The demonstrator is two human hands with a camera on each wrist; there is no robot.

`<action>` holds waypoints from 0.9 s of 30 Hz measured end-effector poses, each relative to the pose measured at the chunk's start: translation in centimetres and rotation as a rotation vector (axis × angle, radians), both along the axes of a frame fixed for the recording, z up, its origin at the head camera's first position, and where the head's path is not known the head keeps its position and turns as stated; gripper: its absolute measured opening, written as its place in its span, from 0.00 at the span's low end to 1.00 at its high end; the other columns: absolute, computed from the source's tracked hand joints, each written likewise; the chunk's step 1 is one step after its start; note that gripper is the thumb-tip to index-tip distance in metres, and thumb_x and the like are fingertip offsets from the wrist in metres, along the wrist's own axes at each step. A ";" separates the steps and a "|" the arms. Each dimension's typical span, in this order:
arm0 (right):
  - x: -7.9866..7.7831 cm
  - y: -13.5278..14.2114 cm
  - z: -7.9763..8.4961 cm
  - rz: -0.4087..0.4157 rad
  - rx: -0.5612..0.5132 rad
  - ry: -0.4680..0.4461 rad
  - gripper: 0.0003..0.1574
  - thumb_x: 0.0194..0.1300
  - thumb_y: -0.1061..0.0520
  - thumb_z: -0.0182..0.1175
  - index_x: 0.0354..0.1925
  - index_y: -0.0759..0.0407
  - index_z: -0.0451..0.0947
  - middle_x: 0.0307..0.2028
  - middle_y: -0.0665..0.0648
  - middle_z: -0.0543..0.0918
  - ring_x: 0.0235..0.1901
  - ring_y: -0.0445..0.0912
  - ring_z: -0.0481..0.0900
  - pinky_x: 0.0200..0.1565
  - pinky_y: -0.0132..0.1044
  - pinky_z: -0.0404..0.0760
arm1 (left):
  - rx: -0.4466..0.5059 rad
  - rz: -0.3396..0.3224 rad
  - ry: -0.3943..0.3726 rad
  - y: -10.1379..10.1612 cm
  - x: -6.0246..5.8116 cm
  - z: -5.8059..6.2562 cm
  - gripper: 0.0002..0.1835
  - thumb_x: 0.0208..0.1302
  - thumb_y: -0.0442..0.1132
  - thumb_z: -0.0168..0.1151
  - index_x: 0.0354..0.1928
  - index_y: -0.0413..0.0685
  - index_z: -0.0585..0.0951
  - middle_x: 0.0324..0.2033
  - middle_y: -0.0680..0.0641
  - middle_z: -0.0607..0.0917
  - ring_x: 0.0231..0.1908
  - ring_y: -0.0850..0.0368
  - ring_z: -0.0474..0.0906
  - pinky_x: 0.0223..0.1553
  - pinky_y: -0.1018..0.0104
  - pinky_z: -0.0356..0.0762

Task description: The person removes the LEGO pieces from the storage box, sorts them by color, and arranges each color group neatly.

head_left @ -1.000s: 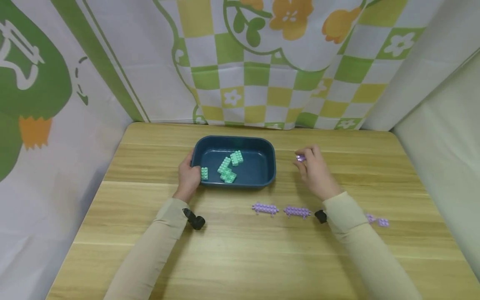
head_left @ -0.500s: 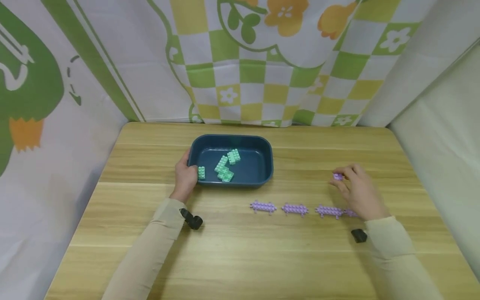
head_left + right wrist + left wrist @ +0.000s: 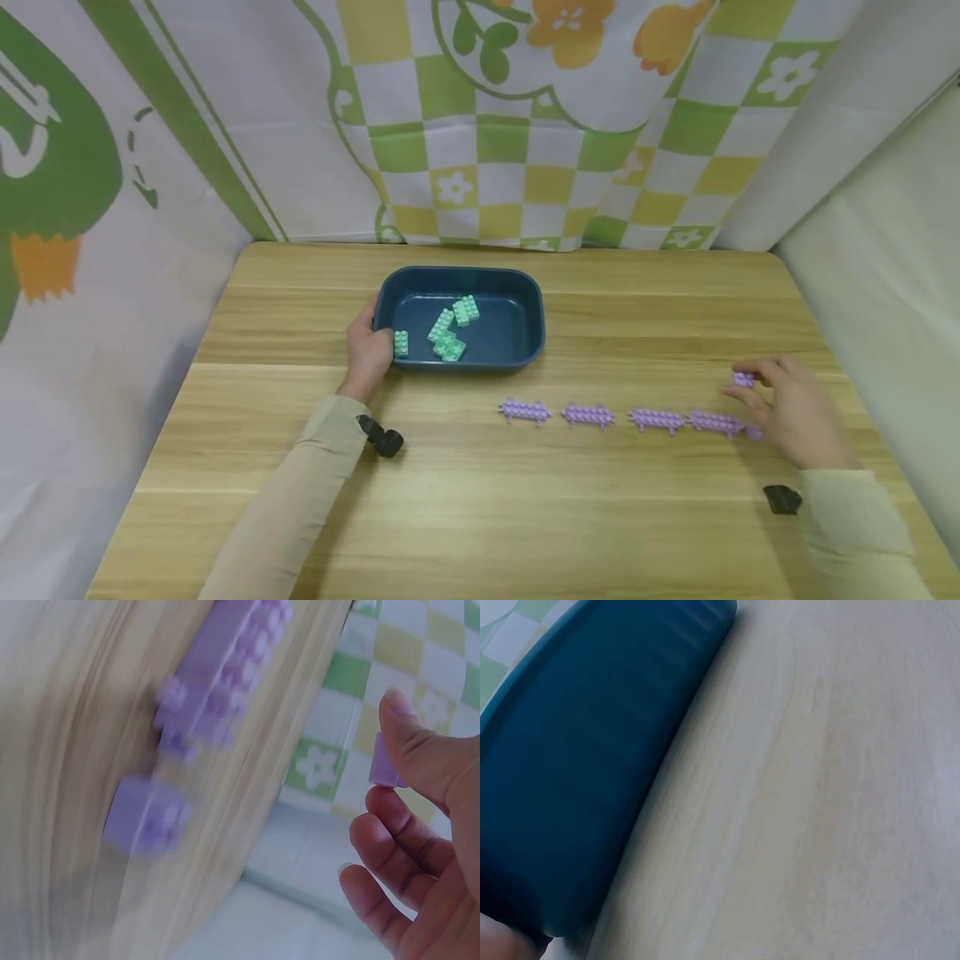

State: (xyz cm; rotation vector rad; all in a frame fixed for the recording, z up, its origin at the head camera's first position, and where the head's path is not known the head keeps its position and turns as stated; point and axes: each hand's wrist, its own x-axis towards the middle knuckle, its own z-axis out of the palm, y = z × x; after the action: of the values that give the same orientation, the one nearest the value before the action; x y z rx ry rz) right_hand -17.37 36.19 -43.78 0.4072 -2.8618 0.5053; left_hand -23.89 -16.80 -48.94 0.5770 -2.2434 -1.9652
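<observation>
My left hand (image 3: 367, 354) grips the left end of a dark blue rectangular bin (image 3: 513, 325), thumb at the rim. Inside the bin lie several mint-green toy building bricks (image 3: 441, 325), one of them (image 3: 401, 343) close to that thumb. Over the right part of the table, my right hand (image 3: 802, 412) pinches a small purple building brick (image 3: 742, 379) between thumb and fingers. In the right wrist view the held brick (image 3: 382, 760) shows only partly. Just below that hand lies another small purple brick (image 3: 753, 432), also seen as a blurred cube-like brick (image 3: 144, 816).
Several long purple studded bricks with side knobs (image 3: 588, 415) lie in a row across the table, in front of and right of the bin. The wooden table (image 3: 480, 517) reaches back to a checked green-and-yellow curtain (image 3: 502, 175). A pale curtain (image 3: 885, 250) hangs at the right.
My right hand has moved right and toward me with the small purple brick, from beside the bin to the right end of the purple row. The left hand keeps its hold on the bin.
</observation>
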 end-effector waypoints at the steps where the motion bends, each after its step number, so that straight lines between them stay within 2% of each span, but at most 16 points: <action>1: 0.2 0.4 0.1 -0.017 -0.006 -0.019 0.23 0.56 0.57 0.70 0.47 0.68 0.78 0.39 0.67 0.77 0.36 0.62 0.75 0.35 0.58 0.74 | 0.003 -0.001 0.001 0.0 0.0 0.0 0.39 0.54 0.20 0.42 0.72 0.44 0.63 0.70 0.47 0.64 0.70 0.55 0.55 0.70 0.63 0.52; 6: 1.0 2.5 0.2 -0.053 -0.010 -0.078 0.24 0.59 0.55 0.69 0.47 0.71 0.77 0.39 0.69 0.77 0.37 0.64 0.74 0.35 0.59 0.72 | 0.001 0.003 -0.004 0.1 -0.1 -0.1 0.39 0.55 0.20 0.42 0.72 0.46 0.63 0.71 0.48 0.64 0.70 0.56 0.54 0.70 0.64 0.52; 11: 1.8 4.5 -0.2 -0.068 0.055 -0.134 0.25 0.58 0.53 0.69 0.46 0.71 0.77 0.38 0.71 0.78 0.36 0.64 0.75 0.34 0.59 0.73 | -0.008 0.003 -0.004 0.0 -0.1 -0.1 0.40 0.54 0.21 0.43 0.72 0.47 0.64 0.71 0.49 0.64 0.70 0.57 0.54 0.70 0.64 0.52; 15: 2.1 5.6 -0.2 -0.093 0.115 -0.149 0.25 0.59 0.49 0.68 0.42 0.71 0.78 0.32 0.68 0.78 0.31 0.61 0.76 0.30 0.56 0.74 | -0.012 -0.001 -0.004 -0.1 -0.2 0.0 0.40 0.54 0.20 0.42 0.72 0.47 0.64 0.71 0.48 0.64 0.70 0.56 0.55 0.70 0.63 0.52; 18: 2.3 6.1 -0.1 -0.121 0.150 -0.200 0.25 0.60 0.49 0.67 0.41 0.71 0.78 0.30 0.66 0.77 0.30 0.60 0.75 0.28 0.55 0.73 | -0.019 -0.005 -0.010 -0.1 -0.2 0.1 0.39 0.54 0.20 0.42 0.72 0.46 0.64 0.71 0.48 0.64 0.70 0.55 0.55 0.70 0.63 0.53; 23: 2.4 6.7 -0.5 -0.123 0.172 -0.305 0.25 0.57 0.53 0.69 0.43 0.72 0.77 0.33 0.69 0.79 0.32 0.64 0.77 0.29 0.56 0.74 | -0.025 -0.012 -0.011 -0.1 -0.1 0.1 0.39 0.54 0.20 0.42 0.72 0.46 0.64 0.70 0.47 0.64 0.70 0.55 0.55 0.70 0.63 0.53; 27: 2.5 7.0 -1.4 -0.121 0.164 -0.323 0.29 0.58 0.47 0.68 0.44 0.72 0.77 0.35 0.72 0.80 0.33 0.66 0.77 0.32 0.60 0.74 | -0.025 -0.017 -0.014 0.0 0.0 0.1 0.39 0.55 0.20 0.42 0.72 0.46 0.64 0.70 0.47 0.64 0.70 0.55 0.55 0.70 0.63 0.53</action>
State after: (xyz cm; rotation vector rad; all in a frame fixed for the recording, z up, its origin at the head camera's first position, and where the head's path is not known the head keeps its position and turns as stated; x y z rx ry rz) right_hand -14.86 43.18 -45.17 0.1889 -3.2283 0.3414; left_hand -23.92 -16.82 -48.81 0.5725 -2.2848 -1.9437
